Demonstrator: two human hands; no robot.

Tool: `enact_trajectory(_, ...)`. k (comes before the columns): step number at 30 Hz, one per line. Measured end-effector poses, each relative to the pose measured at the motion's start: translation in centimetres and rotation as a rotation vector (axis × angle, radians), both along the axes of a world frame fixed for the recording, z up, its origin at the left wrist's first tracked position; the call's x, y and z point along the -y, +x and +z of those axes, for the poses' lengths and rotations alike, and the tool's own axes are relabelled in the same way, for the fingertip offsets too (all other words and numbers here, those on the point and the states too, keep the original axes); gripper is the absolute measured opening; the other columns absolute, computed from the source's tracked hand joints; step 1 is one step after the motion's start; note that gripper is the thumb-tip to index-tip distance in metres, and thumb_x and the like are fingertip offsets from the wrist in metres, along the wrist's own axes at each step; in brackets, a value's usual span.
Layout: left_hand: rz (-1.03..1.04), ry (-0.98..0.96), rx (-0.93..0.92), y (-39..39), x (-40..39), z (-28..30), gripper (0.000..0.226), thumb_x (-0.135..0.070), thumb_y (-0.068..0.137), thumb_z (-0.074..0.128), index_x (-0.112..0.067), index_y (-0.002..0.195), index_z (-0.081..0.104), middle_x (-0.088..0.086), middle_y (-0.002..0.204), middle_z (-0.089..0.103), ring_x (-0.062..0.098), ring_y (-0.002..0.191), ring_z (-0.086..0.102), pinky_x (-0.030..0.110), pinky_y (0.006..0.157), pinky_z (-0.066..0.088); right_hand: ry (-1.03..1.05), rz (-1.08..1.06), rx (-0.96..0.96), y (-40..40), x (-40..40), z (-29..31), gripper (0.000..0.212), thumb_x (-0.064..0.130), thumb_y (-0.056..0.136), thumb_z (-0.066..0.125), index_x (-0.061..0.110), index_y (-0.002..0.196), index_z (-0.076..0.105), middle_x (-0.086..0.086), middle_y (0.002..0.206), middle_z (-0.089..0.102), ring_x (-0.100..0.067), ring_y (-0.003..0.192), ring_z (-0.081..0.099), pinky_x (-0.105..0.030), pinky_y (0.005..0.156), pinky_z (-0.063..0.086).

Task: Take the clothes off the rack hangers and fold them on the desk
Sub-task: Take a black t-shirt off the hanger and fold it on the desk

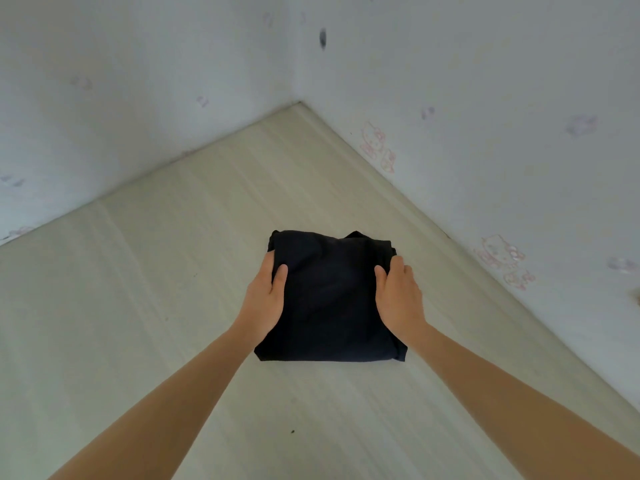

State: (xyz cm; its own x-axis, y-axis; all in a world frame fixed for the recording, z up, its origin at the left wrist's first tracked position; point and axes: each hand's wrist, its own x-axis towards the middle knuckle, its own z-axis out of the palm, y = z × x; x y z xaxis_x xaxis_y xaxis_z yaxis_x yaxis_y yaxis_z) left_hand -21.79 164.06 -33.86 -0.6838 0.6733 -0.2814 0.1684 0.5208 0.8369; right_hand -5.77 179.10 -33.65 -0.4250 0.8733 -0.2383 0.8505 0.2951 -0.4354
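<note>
Two pale walls meet in a corner at the far middle of the view, and the light wood-grain counter runs right into that corner, its far-left and far-right edges butting against the walls. The right wall carries faint pink cartoon drawings just above the counter's edge. Broad bare counter spreads to the left of the garment and toward the near edge of the view; on the right the strip of counter between the garment and the wall is narrower.

A folded black garment lies flat on the counter at the middle, roughly square, its far edge slightly rumpled, its near corners sharp.

The left hand holds the garment's left edge, thumb on top of the cloth, fingers curled under the side. The right hand grips the right edge the same way, thumb lying on the cloth. A small dark speck sits on the near counter.
</note>
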Motion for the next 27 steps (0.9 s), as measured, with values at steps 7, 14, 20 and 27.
enact_trajectory(7, 0.141, -0.044, -0.109, -0.6, -2.7, -0.6, 0.040, -0.035, 0.105, 0.032, -0.019, 0.140, 0.040, 0.001, 0.115, 0.061, 0.023, 0.104, 0.060, 0.033, 0.088, 0.048, 0.004, -0.063, 0.045, -1.7, -1.7, 0.0, 0.029, 0.041, 0.103, 0.027, 0.014, 0.109, 0.034, -0.004, 0.073, 0.053, -0.022, 0.060, 0.052, -0.034, 0.052, 0.039)
enact_trajectory(14, 0.119, -0.301, -0.363, -2.1, -1.7, -1.4, 0.050, -0.049, 0.095, 0.051, -0.017, 0.133, 0.044, 0.001, 0.128, 0.047, 0.023, 0.105, 0.056, 0.041, 0.079, 0.054, 0.032, -0.139, 0.153, -1.8, -1.9, -0.3, 0.045, 0.050, 0.099, 0.035, 0.011, 0.121, 0.039, -0.008, 0.103, 0.054, -0.025, 0.080, 0.054, -0.037, 0.064, 0.042)
enact_trajectory(20, 0.060, -0.284, -0.319, -1.0, -1.7, -1.2, 0.034, -0.039, 0.100, 0.044, -0.008, 0.111, 0.055, 0.004, 0.100, 0.058, 0.024, 0.092, 0.058, 0.035, 0.078, 0.048, -0.047, -0.157, 0.107, -1.8, -0.8, -0.2, 0.042, 0.042, 0.102, 0.032, 0.009, 0.128, 0.040, -0.013, 0.118, 0.049, -0.030, 0.092, 0.054, -0.036, 0.070, 0.042)
enact_trajectory(27, 0.071, -0.210, -0.046, -0.2, -3.0, -0.6, 0.030, -0.030, 0.104, 0.034, -0.007, 0.092, 0.050, 0.002, 0.082, 0.054, 0.026, 0.080, 0.054, 0.038, 0.073, 0.042, -0.390, -0.381, -0.192, -0.2, 0.2, 0.7, 0.038, 0.032, 0.104, 0.028, 0.009, 0.132, 0.038, -0.012, 0.122, 0.053, -0.027, 0.101, 0.053, -0.042, 0.090, 0.045)
